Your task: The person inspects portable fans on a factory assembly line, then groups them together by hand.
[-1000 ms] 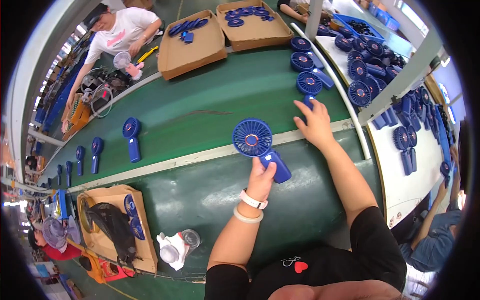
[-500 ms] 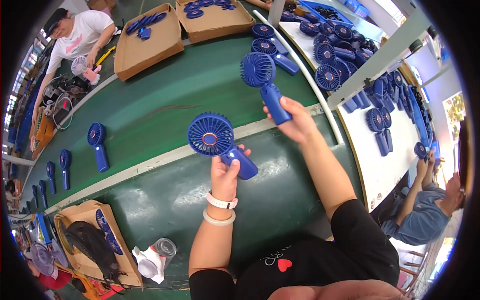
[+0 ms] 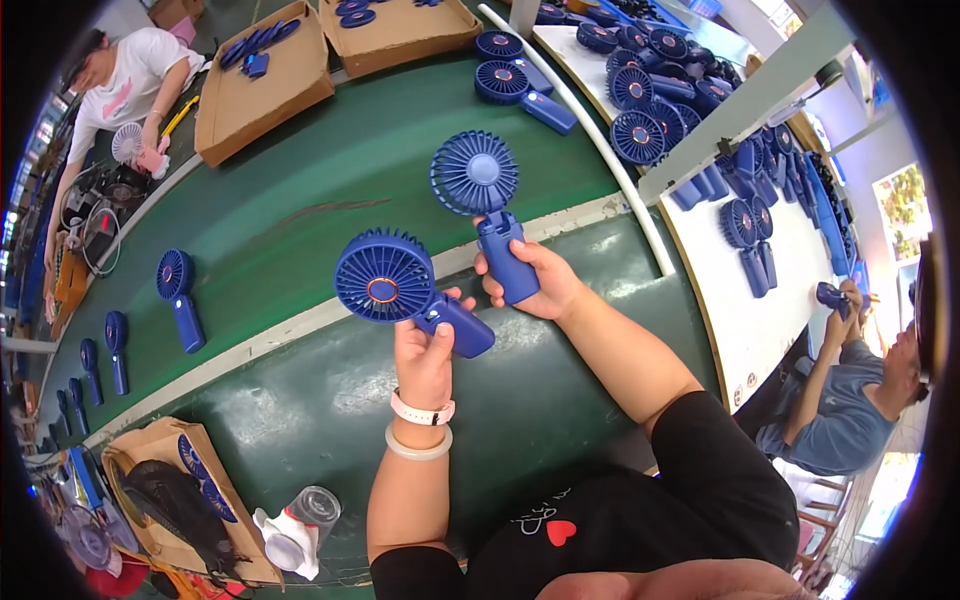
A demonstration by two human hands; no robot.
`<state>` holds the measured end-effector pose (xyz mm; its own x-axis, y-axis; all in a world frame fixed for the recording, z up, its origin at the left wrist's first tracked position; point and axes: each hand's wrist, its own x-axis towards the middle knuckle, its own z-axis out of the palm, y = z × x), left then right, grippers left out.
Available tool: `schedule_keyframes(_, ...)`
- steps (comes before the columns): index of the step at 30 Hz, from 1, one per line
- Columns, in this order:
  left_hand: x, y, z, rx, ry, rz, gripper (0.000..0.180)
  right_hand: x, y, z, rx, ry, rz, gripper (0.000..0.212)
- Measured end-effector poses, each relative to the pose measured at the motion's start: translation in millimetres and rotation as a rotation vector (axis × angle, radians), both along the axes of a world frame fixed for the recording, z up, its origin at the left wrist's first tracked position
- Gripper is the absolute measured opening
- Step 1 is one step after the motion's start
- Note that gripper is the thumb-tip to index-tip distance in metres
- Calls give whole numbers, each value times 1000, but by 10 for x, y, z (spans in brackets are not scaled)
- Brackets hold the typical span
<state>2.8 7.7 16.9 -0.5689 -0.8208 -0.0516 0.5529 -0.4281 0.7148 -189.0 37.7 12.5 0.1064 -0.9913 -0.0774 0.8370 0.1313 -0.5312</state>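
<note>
My left hand (image 3: 424, 358) is closed around the handle of a blue handheld fan (image 3: 385, 284); its round grille with an orange ring at the centre faces up. Slightly farther and to the right, my right hand (image 3: 540, 283) grips the handle of a second blue handheld fan (image 3: 480, 172), whose head shows a plain disc in the middle of its grille. Both fans are held above the green work surface, their heads apart from each other. A white strap and a pale bangle circle my left wrist.
Several blue fans (image 3: 181, 300) stand along the green belt (image 3: 290, 225) at left. Two more (image 3: 525, 96) lie at the far right, by a white tube (image 3: 600, 140). Cardboard trays (image 3: 262, 105) sit at the back. A cup (image 3: 315, 508) is near left. Co-workers sit at both sides.
My right hand has come nearer and left, turning its fan so the head points more upright. The left hand with its fan has shifted slightly left. The whole view has moved a little.
</note>
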Motion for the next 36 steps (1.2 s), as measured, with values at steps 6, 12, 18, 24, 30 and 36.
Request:
schedule_keyframes(6, -24, 24, -6, -53, -32, 34, 49, 11, 8, 0, -36, -49, 9, 56)
schedule_keyframes(12, -38, 25, 18, -18, -39, 12, 48, 7, 13, 11, -94, -97, 40, 56)
schedule_keyframes(18, 0, 38, 61, -2, -67, -3, 47, 28, -2, -29, -162, -114, 59, 59)
schedule_keyframes(24, -57, 129, 172, 10, -149, -67, 68, 40, -9, -20, -146, -116, 48, 59)
schedule_keyframes(30, -32, 101, 61, 93, -172, 10, 48, 4, -1, -18, -105, -101, 32, 53)
schedule_keyframes(36, 33, 67, 51, 86, -40, -143, 35, 138, 54, 88, -44, 177, -163, 42)
